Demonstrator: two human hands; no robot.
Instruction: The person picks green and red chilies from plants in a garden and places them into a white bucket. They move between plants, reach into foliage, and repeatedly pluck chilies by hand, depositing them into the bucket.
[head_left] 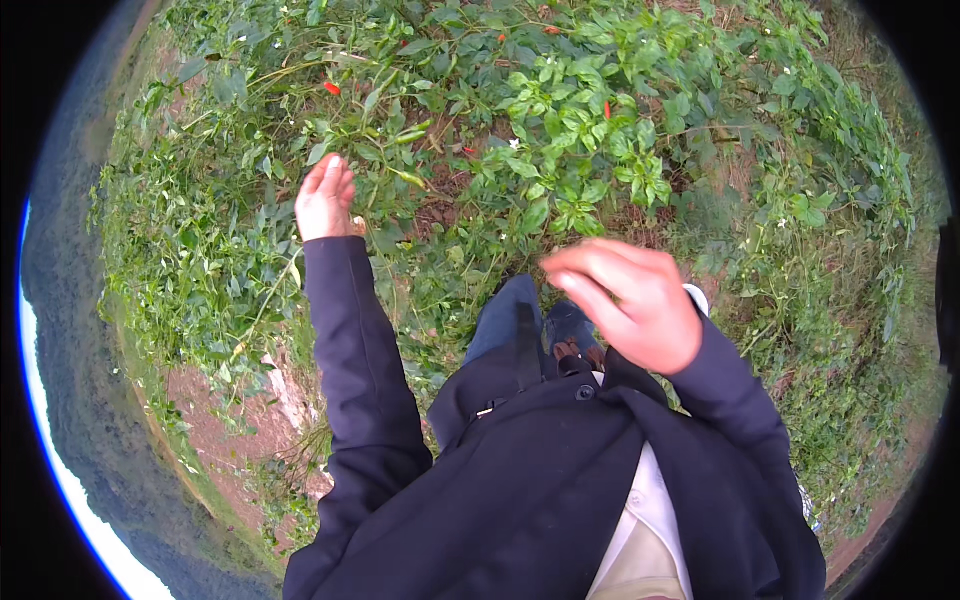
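Observation:
My left hand (326, 198) reaches into the chili plants at the left, its fingers closed in a pinch on a leafy chili branch (362, 150). Green chilies (410, 137) hang from that branch just right of the fingers, and a pale green chili (408, 178) droops below them. A red chili (332, 88) shows beyond the fingertips. In front of my body, over my legs, my right hand (635, 308) is slightly smeared by motion. Its thumb and fingers are drawn together toward the left; whatever lies between them is hidden.
Bushy chili plants (580, 130) with white flowers and several red fruits spread ahead and to both sides. My shoes (572, 325) stand close against the foliage. Bare reddish soil (235, 415) shows at the left, with a wooded slope (75, 330) beyond.

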